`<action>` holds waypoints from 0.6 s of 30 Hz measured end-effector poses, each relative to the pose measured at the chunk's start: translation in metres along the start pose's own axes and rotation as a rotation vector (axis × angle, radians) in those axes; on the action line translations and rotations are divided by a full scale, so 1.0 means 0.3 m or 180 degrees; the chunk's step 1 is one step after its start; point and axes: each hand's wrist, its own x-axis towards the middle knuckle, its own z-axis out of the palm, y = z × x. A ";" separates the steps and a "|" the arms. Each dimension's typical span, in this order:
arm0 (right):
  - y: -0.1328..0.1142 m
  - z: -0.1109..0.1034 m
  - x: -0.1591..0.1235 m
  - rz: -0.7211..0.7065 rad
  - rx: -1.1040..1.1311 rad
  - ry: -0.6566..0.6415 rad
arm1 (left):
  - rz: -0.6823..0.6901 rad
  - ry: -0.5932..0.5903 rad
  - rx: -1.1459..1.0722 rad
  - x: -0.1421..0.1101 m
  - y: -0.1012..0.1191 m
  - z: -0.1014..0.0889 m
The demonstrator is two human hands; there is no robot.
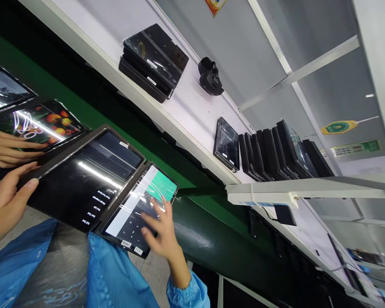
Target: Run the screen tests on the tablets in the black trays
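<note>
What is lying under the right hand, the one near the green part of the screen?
Under the right hand lies a lit tablet with a green panel and a grey key area. The fingers cover some keys, so those cannot be read.

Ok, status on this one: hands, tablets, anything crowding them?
Right hand open, fingers on lit tablet. Left hand grips edge of dark tablet. Another person's hand rests on fruit-picture tablet close beside.
</note>
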 end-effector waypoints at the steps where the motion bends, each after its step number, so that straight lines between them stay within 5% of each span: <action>1: 0.045 -0.023 0.024 0.0264 0.0065 0.0372 | -0.0019 -0.0017 0.0032 -0.001 0.005 -0.001; 4: 0.206 -0.087 0.115 0.1178 0.0472 0.1002 | -0.0102 -0.0044 0.0107 0.000 0.006 -0.005; 8: 0.360 -0.110 0.208 0.1895 0.1439 0.0608 | -0.0048 -0.0037 -0.0022 0.004 -0.020 -0.008; 18: 0.361 -0.081 0.230 0.1961 0.1515 0.0622 | -0.0329 -0.0061 -0.0043 0.001 0.041 -0.010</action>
